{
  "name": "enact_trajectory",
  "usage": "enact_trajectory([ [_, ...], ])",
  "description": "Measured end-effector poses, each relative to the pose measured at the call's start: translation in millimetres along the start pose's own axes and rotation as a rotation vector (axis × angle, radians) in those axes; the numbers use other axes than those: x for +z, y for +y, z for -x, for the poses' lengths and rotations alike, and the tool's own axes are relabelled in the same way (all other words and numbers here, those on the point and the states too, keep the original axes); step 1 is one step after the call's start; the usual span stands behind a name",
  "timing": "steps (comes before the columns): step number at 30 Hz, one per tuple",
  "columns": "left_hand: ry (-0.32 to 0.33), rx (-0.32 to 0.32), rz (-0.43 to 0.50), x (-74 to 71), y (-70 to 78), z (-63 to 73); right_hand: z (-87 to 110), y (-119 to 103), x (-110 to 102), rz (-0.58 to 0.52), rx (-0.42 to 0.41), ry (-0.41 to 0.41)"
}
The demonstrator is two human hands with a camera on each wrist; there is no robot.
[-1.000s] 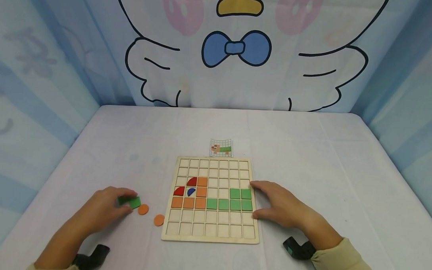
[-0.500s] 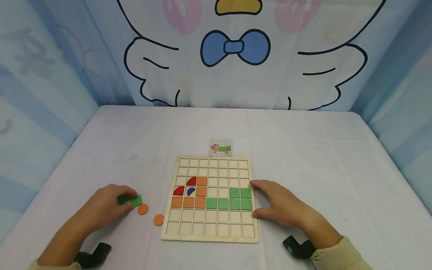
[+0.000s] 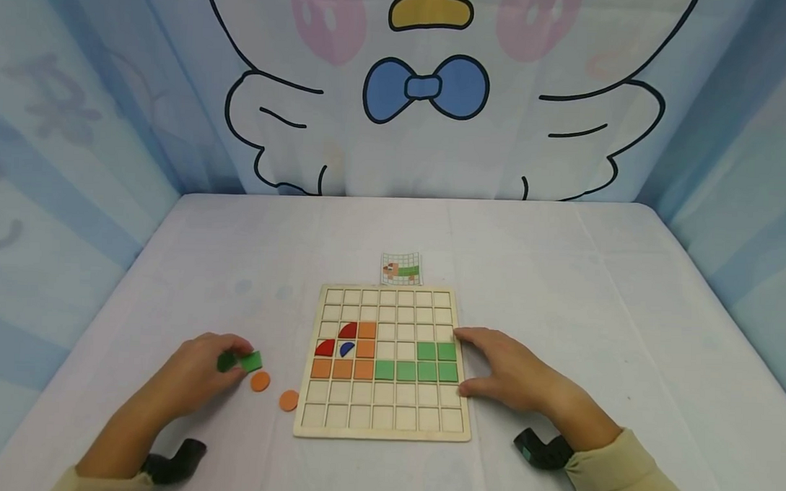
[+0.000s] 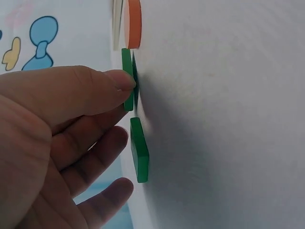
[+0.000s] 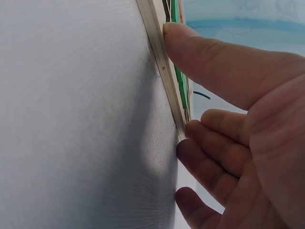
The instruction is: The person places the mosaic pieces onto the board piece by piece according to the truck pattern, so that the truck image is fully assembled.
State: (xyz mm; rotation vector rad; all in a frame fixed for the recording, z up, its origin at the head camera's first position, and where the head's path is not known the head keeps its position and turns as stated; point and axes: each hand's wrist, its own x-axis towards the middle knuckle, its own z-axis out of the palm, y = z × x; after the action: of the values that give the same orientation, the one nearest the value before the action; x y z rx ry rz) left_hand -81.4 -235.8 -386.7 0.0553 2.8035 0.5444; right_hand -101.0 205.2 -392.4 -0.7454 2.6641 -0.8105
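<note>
At the left, my left hand (image 3: pixel 196 372) pinches a green square tile (image 3: pixel 251 362) between thumb and index finger. In the left wrist view the pinched tile (image 4: pixel 127 59) is close over the white cloth. A second green tile (image 4: pixel 139 150) lies beside the other fingertips, partly behind the fingers in the head view. My right hand (image 3: pixel 515 372) rests at the right edge of the wooden grid board (image 3: pixel 382 434), thumb and index finger spread along the rim. Orange, green, red and blue pieces fill some of the board's cells. The right wrist view shows the thumb (image 5: pixel 190 47) touching the rim.
Two orange discs lie between the left hand and the board, one disc (image 3: pixel 260 381) close to the pinched tile, the other disc (image 3: pixel 289 400) by the board's left edge. A small pattern card (image 3: pixel 401 268) is behind the board. Printed curtains surround the white table (image 3: pixel 561 266).
My left hand has shifted slightly right and away from me, carrying the pinched green tile and leaving a small gap to the orange disc. The right hand stays at the board's edge.
</note>
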Motion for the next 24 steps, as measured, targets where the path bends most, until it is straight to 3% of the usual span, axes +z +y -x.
enact_trajectory([
  [6, 0.022, 0.021, 0.009, -0.7, 4.5, -1.1, -0.6, -0.4, -0.4, -0.003, 0.004, -0.006],
  [24, 0.032, 0.124, 0.031, -7.3, 43.7, -6.3, -1.4, 0.4, -0.3, 0.006, 0.012, -0.011],
])
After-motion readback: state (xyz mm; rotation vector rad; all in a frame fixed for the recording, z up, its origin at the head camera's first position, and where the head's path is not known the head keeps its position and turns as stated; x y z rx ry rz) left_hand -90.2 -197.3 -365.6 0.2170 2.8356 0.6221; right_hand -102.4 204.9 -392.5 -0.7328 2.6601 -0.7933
